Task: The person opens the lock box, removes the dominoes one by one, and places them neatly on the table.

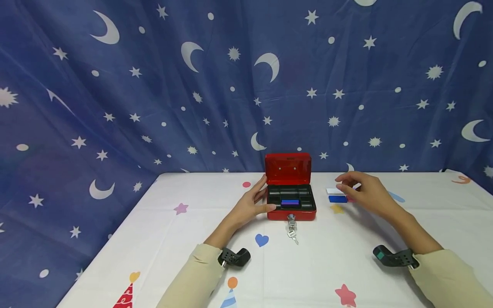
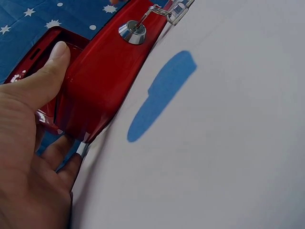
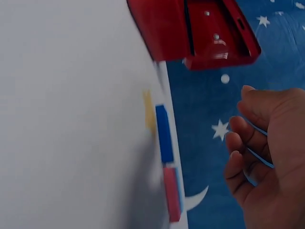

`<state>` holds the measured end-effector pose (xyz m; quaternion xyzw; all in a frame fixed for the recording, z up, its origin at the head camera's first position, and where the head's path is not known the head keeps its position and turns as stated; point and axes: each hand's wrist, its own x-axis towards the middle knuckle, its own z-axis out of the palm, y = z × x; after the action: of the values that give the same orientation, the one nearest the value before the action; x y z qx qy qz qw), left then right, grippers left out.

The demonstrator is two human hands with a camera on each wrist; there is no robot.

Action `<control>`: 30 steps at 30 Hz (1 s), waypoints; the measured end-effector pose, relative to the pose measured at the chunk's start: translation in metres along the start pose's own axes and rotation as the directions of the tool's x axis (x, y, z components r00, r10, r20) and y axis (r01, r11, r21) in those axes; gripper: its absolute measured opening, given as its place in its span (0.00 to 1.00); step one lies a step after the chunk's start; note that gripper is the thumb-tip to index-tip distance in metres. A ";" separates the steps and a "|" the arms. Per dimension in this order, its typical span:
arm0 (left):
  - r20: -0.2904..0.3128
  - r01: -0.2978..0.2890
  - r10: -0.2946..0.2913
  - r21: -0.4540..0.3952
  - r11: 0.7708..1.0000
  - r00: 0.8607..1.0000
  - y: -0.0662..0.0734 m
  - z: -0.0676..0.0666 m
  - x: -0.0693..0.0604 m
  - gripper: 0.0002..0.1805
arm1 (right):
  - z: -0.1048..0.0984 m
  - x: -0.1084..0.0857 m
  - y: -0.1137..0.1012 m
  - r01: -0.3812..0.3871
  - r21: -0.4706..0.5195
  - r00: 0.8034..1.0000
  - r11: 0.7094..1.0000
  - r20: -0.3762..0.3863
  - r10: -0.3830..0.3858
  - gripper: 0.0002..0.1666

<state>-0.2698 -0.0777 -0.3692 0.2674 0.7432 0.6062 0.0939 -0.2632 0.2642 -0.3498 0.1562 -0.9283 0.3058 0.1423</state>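
Note:
A red cash box stands with its lid raised; its black inner tray has a blue-purple block in it. My left hand grips the box's left side, thumb on the front rim and fingers along the side wall. A key sits in the front lock. My right hand hovers right of the box above some flat blocks, fingers loosely bent, holding nothing. Below it lie a blue block, a white block and a pink block, partly hidden in the head view.
Another key dangles on a ring from the lock onto the white, printed tablecloth. A blue curtain with moons and stars hangs right behind the table's back edge. Dark wrist devices are strapped on both wrists.

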 end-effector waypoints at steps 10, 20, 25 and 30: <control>0.027 -0.015 0.014 0.038 0.999 1.000 0.000 -0.001 0.001 0.49 | 0.013 0.014 -0.027 0.113 0.024 0.993 0.993 0.028 -0.113 0.12; -0.008 -0.028 0.029 0.040 0.999 1.000 -0.028 -0.003 0.012 0.49 | 0.029 0.022 -0.048 0.225 0.078 0.972 0.971 0.044 -0.229 0.11; -0.029 -0.028 0.029 0.053 0.998 0.999 -0.029 -0.003 0.011 0.49 | 0.035 0.024 -0.056 0.248 0.106 0.964 0.963 0.068 -0.256 0.11; -0.038 -0.016 0.018 0.062 0.998 0.999 -0.030 -0.002 0.011 0.50 | 0.044 0.026 -0.062 0.273 0.120 0.955 0.955 0.089 -0.284 0.10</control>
<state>-0.2885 -0.0777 -0.3952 0.2648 0.7610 0.5886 0.0661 -0.2712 0.1849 -0.3415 0.3087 -0.8856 0.3230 0.1266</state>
